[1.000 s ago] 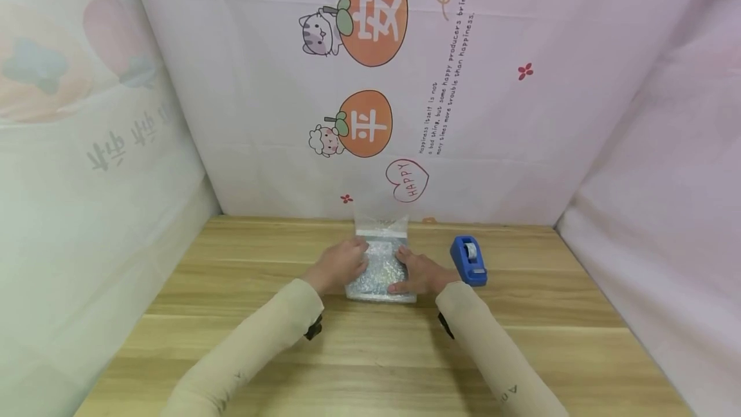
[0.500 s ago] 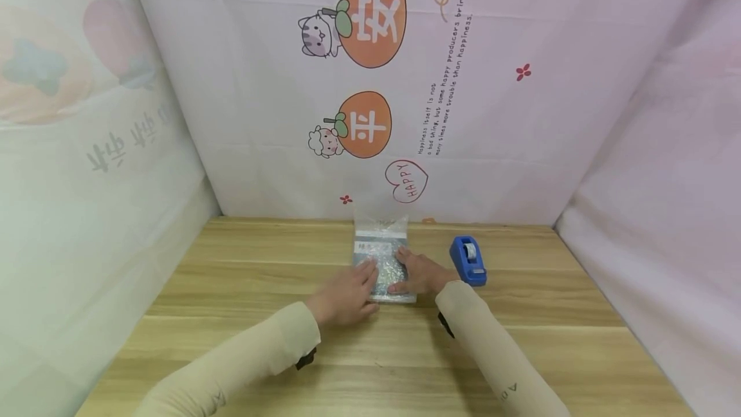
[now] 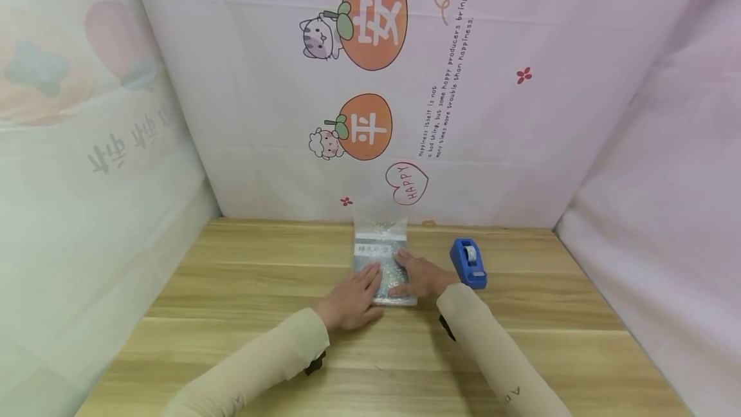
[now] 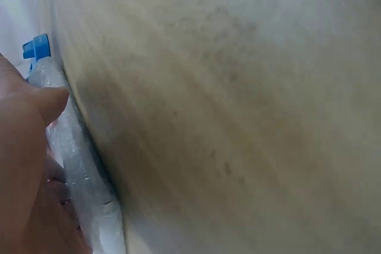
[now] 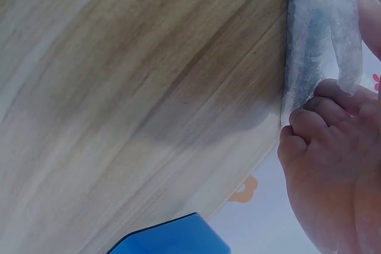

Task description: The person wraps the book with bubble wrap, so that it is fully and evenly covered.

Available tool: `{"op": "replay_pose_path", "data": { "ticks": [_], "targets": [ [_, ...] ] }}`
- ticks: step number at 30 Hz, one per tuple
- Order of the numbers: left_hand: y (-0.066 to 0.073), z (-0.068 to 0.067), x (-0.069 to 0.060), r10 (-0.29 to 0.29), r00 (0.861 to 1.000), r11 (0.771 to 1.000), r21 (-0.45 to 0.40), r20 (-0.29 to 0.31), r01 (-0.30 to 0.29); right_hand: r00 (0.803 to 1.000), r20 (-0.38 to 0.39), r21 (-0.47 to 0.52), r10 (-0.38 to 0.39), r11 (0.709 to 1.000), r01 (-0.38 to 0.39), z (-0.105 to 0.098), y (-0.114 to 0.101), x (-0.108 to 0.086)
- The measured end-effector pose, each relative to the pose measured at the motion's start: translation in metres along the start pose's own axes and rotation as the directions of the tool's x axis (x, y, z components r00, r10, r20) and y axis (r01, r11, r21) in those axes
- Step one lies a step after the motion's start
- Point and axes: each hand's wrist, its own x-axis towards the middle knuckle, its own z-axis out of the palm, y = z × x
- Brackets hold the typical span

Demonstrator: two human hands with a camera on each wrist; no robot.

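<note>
A flat, book-like item wrapped in bubble wrap [image 3: 370,251] lies on the table before the back wall, with pale lettering showing through. Straight fingers of my left hand [image 3: 350,299] rest on its lower left part, the thumb towards the near edge. My right hand [image 3: 425,274] holds its right side with curled fingers, the thumb lower down. In the right wrist view, bent knuckles sit against the bubble wrap [image 5: 306,46], and a loose fold hangs between thumb and fingers. The left wrist view shows the package's edge [image 4: 89,188] beside my palm.
A blue tape dispenser [image 3: 469,262] with a roll of tape stands right of the package. Beyond the package, a clear wrap flap [image 3: 381,222] reaches the printed cloth wall [image 3: 278,114]. The wooden table [image 3: 255,275] has cloth walls on both sides.
My left hand has let go of the package's left edge, moved down towards me and flattened onto its lower left part. The lettering is uncovered. My right hand stays in place.
</note>
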Motion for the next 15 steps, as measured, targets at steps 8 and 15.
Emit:
{"op": "replay_pose_path", "data": {
  "ticks": [8,15],
  "targets": [
    [0.0029,0.0059,-0.0018,-0.025,0.999,0.998,-0.049,0.028,0.026,1.0,0.015,-0.009,-0.009,1.0,0.009,0.001,0.0007,-0.0008],
    [0.0053,0.0088,-0.0009,-0.038,0.999,0.998,-0.053,0.033,0.039,1.0,0.022,-0.009,-0.015,1.0,0.015,-0.0003,0.0025,-0.002]
  ]
}}
